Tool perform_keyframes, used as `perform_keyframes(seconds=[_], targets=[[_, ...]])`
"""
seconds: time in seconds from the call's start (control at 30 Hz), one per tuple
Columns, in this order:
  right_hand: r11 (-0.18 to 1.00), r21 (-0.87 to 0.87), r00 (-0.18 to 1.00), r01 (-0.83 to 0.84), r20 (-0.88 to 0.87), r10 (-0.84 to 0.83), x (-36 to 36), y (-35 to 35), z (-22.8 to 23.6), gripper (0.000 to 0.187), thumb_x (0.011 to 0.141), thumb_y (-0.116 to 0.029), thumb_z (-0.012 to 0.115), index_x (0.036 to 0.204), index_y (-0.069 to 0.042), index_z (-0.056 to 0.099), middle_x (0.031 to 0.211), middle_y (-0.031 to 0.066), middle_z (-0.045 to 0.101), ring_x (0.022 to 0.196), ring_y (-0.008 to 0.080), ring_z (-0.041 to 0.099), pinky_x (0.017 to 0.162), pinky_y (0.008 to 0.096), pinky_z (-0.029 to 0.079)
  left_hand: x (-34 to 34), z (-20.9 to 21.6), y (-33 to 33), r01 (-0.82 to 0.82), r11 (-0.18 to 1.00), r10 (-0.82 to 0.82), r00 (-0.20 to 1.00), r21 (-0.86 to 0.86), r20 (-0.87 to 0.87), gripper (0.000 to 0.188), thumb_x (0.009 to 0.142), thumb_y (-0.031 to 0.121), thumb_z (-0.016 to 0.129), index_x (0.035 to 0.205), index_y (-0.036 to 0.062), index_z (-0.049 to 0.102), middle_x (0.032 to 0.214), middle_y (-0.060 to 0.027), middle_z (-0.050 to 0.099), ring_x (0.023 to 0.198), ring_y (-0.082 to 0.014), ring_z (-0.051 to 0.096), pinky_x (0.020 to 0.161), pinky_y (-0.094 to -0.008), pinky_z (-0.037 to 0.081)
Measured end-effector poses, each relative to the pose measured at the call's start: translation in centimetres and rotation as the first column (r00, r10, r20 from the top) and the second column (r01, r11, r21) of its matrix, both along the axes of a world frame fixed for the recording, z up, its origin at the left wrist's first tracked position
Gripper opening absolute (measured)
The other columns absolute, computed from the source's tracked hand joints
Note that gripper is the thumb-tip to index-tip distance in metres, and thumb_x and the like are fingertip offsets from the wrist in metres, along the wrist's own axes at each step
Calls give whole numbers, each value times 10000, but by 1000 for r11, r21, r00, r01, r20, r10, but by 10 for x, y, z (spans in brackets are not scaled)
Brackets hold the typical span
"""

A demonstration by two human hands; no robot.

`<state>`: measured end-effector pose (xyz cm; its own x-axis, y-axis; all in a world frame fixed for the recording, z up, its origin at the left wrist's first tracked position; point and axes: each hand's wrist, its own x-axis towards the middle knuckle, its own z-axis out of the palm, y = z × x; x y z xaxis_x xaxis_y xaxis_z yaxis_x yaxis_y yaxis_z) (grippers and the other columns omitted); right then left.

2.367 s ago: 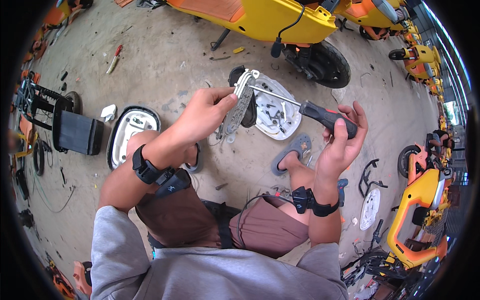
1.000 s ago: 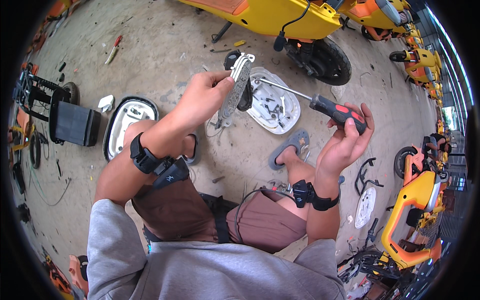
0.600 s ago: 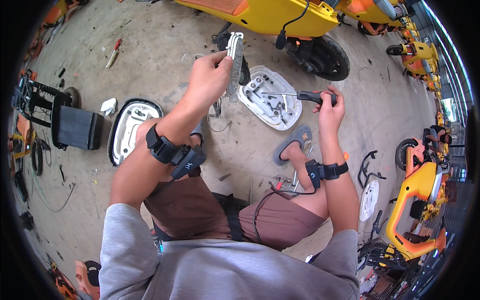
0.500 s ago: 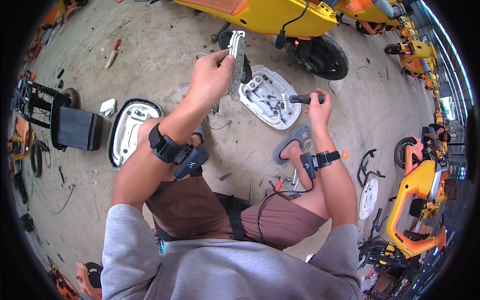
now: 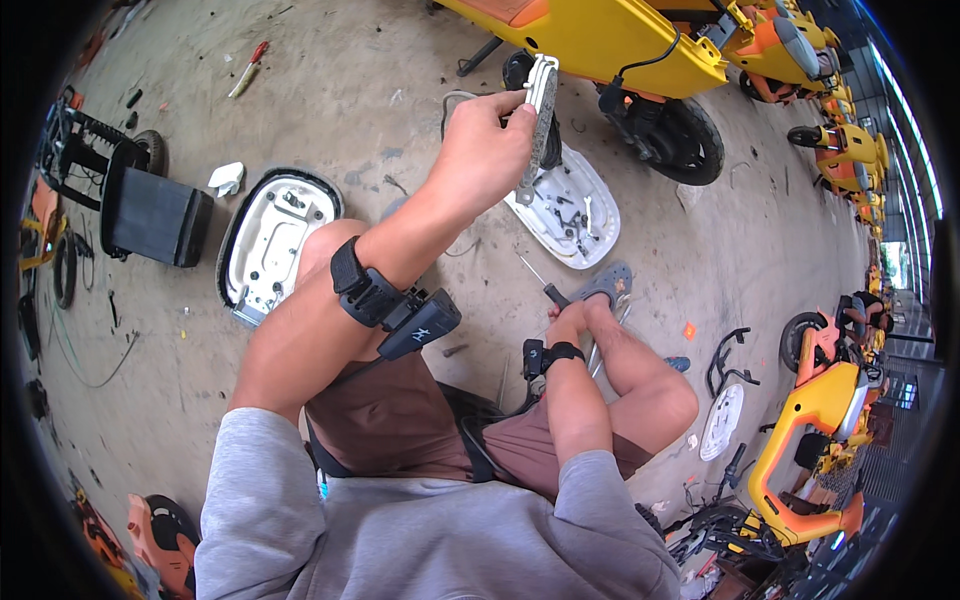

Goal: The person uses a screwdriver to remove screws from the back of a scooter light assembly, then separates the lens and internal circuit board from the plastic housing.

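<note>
My left hand point(image 5: 485, 148) is stretched out ahead, pinching a narrow flat piece point(image 5: 540, 130) between thumb and fingers. White bent ends show at the piece's top, and its side is speckled grey; I cannot make out its kind. Low beside my bent leg, my right hand point(image 5: 568, 317) is closed round the dark handle of a screwdriver point(image 5: 553, 293), whose thin shaft points up and to the left. Beyond the screwdriver lies a white tray-like shell point(image 5: 606, 200) with small metal parts and a wrench point(image 5: 589, 210) in it. The held piece covers part of the shell's left side.
A second white shell with a black rim point(image 5: 262, 262) lies left of my knee. Ahead stands a yellow scooter point(image 5: 600, 45) with its black wheel point(image 5: 685, 140). A red-handled tool point(image 5: 248, 70) lies far left, near a black box point(image 5: 155, 215). More yellow scooters point(image 5: 815, 420) stand right.
My right hand has drawn back toward my leg with the screwdriver, away from above the white shell. My left hand, still holding the flat piece, has shifted right. The view has turned slightly.
</note>
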<state>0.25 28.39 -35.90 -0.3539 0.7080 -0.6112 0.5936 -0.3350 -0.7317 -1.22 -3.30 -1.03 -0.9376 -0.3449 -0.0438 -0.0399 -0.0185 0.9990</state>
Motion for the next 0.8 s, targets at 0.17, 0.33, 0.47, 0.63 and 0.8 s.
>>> perform_keyframes(seconds=[0.17,0.33,0.47,0.63,0.8], targets=[[1000,-20,1000,-9,-20,8,8,-13,-3,278,869,-225,474,900,43,543,683,143,584,454,194,530,420,306,504,2,-2,1,1,1000,-1,1000,19,-16,337,954,196,538,1170,-51,619,797,-13,603,677,-58,465,585,-250,402],[992,-126,998,-9,-67,0,10,-7,-20,265,859,-183,498,1031,18,509,769,146,593,519,201,560,502,318,544,0,1,6,22,999,-22,1000,-46,-13,334,941,175,516,1148,-66,619,731,-72,615,619,-101,500,578,-293,435],[998,-67,996,0,-85,-6,13,-9,-30,275,850,-148,523,1070,13,488,827,152,588,552,208,566,519,331,552,-3,-7,6,19,999,-20,999,-33,-39,336,933,169,510,1141,-71,620,701,-100,622,590,-120,516,574,-313,453],[998,19,990,-56,-125,58,18,-13,-26,283,840,-123,558,1088,0,497,858,132,594,624,217,583,515,321,540,-4,-10,8,10,1000,-12,998,-27,-59,336,930,172,520,1141,-69,622,703,-92,622,596,-112,517,575,-310,452],[916,315,923,-247,-212,322,20,-11,-18,315,830,-142,605,1103,-2,532,909,126,634,722,246,621,643,335,527,-7,-9,13,37,999,-39,998,-36,-57,335,930,170,522,1137,-73,621,705,-85,624,598,-106,513,573,-303,450]])
